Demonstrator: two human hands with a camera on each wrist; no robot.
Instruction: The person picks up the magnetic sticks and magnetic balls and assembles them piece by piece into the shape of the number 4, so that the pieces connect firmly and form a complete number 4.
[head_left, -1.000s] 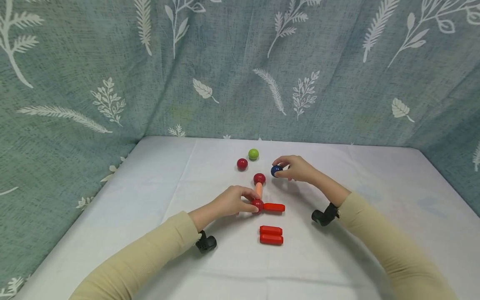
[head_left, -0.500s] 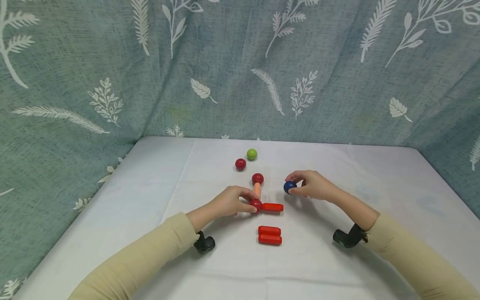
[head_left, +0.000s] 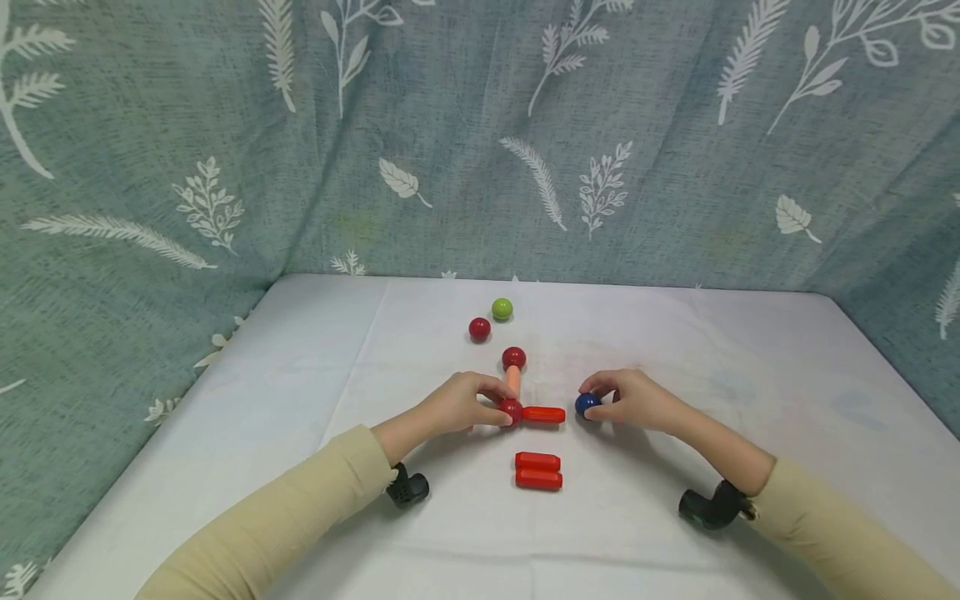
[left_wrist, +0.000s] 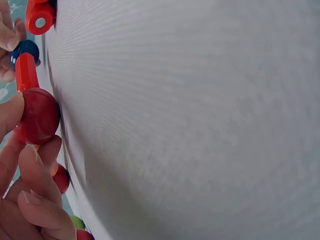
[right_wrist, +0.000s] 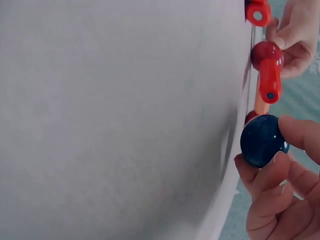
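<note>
My left hand (head_left: 463, 403) pinches a red ball (left_wrist: 39, 116) between thumb and fingers. From that ball a red rod (head_left: 543, 414) points right, its far end showing a hole in the right wrist view. An orange rod (head_left: 513, 381) runs from the held ball to a second red ball (head_left: 513, 358) farther back. My right hand (head_left: 637, 402) grips a dark blue ball (right_wrist: 263, 141) by thumb and fingertips. In the head view the blue ball sits level with the red rod's free end, a small gap between them.
Two loose red rods (head_left: 538, 479) lie side by side nearer me, in front of the joined pieces. Behind them are a loose red ball (head_left: 480, 328) and a green ball (head_left: 502, 309). A patterned curtain (head_left: 450, 167) hangs at the back edge of the white table (head_left: 420, 550).
My right hand has brought the blue ball toward me and slightly right, down level with the red rod. The left hand has kept its place on the red ball.
</note>
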